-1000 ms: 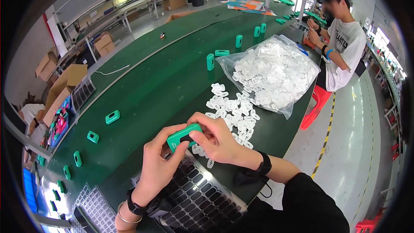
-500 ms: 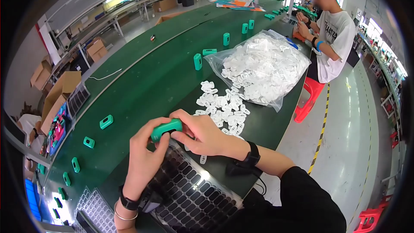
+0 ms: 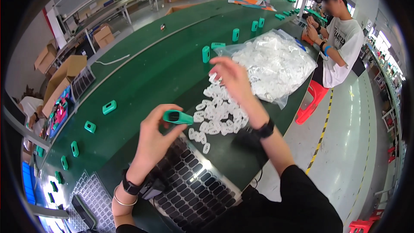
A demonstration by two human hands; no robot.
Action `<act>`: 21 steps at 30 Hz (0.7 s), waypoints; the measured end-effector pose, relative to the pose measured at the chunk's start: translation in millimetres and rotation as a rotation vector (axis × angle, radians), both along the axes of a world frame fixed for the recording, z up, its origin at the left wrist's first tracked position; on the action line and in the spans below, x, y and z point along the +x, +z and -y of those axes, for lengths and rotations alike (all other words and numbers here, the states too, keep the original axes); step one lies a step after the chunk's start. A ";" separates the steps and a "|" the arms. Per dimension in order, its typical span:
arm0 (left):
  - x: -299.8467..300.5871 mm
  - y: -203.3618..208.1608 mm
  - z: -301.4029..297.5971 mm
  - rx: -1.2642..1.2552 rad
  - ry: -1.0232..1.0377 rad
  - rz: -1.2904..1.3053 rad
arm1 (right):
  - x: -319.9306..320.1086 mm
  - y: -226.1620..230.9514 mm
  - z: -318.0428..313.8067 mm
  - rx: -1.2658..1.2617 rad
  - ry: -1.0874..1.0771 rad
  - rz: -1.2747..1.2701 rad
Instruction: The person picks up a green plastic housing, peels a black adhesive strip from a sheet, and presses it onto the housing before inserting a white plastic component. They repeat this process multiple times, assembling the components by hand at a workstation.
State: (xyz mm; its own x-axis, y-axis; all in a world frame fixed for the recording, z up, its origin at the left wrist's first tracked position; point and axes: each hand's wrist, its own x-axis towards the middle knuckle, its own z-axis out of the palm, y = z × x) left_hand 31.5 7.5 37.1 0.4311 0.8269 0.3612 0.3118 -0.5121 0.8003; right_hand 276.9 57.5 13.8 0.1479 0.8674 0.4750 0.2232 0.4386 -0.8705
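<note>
My left hand is closed around a green plastic casing, its dark oval opening turned up. My right hand reaches over the far end of a loose pile of small white oval pieces, fingers stretched and apart, slightly blurred. Its fingertips are close to an upright green casing and another lying on its side; I see nothing held in them. Below my hands lies a clear sheet of dark rounded cells.
A large clear bag of white pieces stands right of the pile. More green casings line the table's left, such as one casing. A clear cell tray lies at lower left. Across the table's right side a co-worker sits on a red stool.
My right hand has left the green casing and moved up and away over the white pieces. My left hand keeps the casing, now turned with its opening showing. The view has shifted slightly.
</note>
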 end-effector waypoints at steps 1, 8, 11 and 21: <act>3.8 -3.3 5.6 -0.012 -0.037 -0.006 | 18.6 -8.6 -21.8 -0.042 -0.031 0.098; 36.3 -57.2 36.6 0.086 -0.365 -0.113 | 42.3 -48.4 -92.9 -0.326 -0.133 0.878; 39.0 -66.6 41.1 -0.055 -0.394 -0.150 | 38.8 -50.0 -93.0 -0.359 0.006 0.828; 42.2 -75.7 46.4 -0.145 -0.464 -0.076 | 43.4 -18.5 -31.2 -0.448 0.276 0.556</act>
